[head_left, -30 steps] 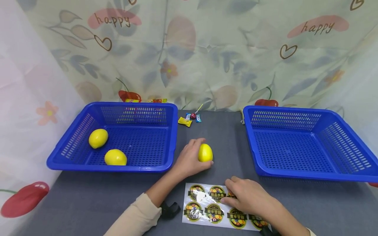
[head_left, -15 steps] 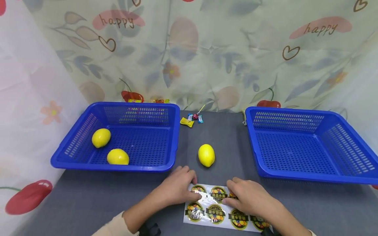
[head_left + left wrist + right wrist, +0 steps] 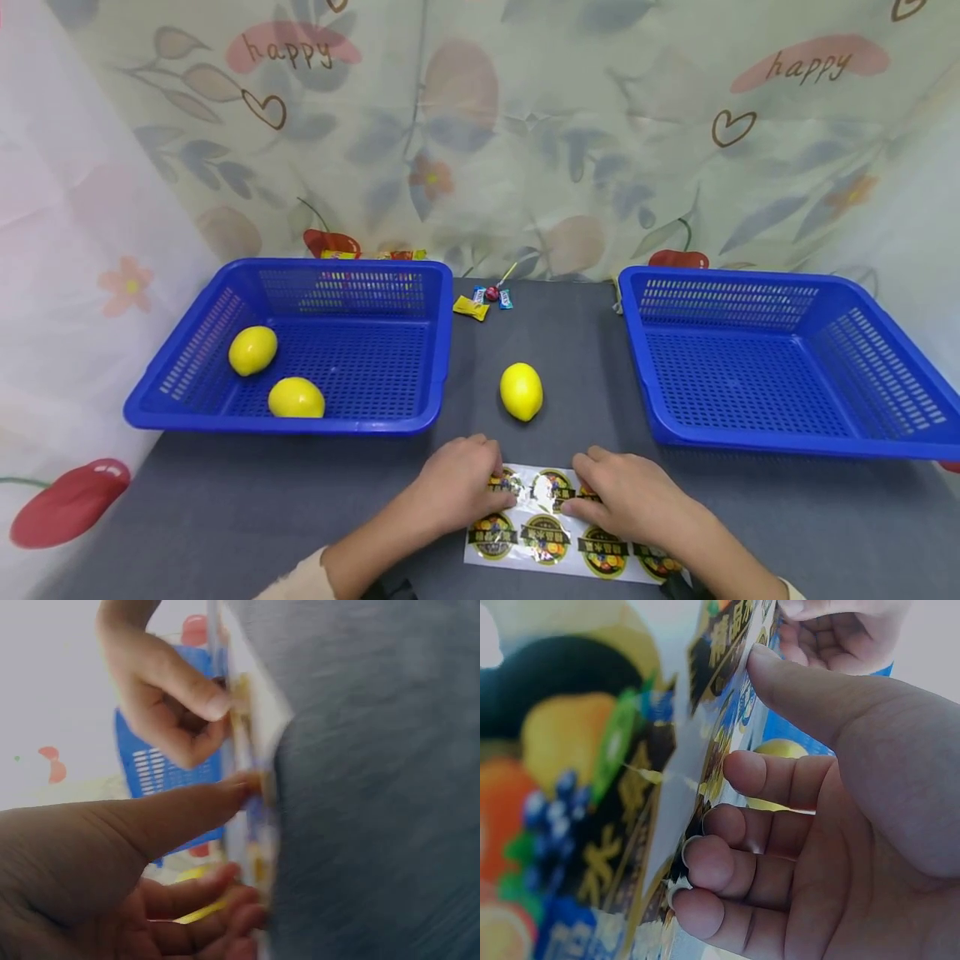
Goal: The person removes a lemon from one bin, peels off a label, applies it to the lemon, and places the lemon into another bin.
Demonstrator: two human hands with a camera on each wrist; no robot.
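A white sheet of round fruit-picture stickers [image 3: 558, 560] lies on the dark table. My left hand [image 3: 463, 483] is at its far left corner, thumb over a sticker and fingers curled at the edge. In the left wrist view, the left thumb [image 3: 187, 814] meets the sheet side-on. My right hand [image 3: 633, 492] rests on the sheet's right part; in the right wrist view its fingertips [image 3: 709, 862] and thumb touch the glossy surface, with nothing gripped. Beyond the sheet, a yellow lemon [image 3: 521, 392] sits on the table, apart from both hands.
At left stands a blue basket [image 3: 442, 350] with two lemons, one lemon [image 3: 252, 350] behind the other lemon [image 3: 297, 398]. Another blue basket [image 3: 742, 383] stands at right. Small wrapped candies [image 3: 471, 308] and a lollipop [image 3: 492, 293] lie at the back, before a patterned curtain [image 3: 525, 150].
My left hand has let go of the lemon between the baskets and moved back toward me to the sticker sheet's left corner, its fingers curling there. The right hand has stayed in place.
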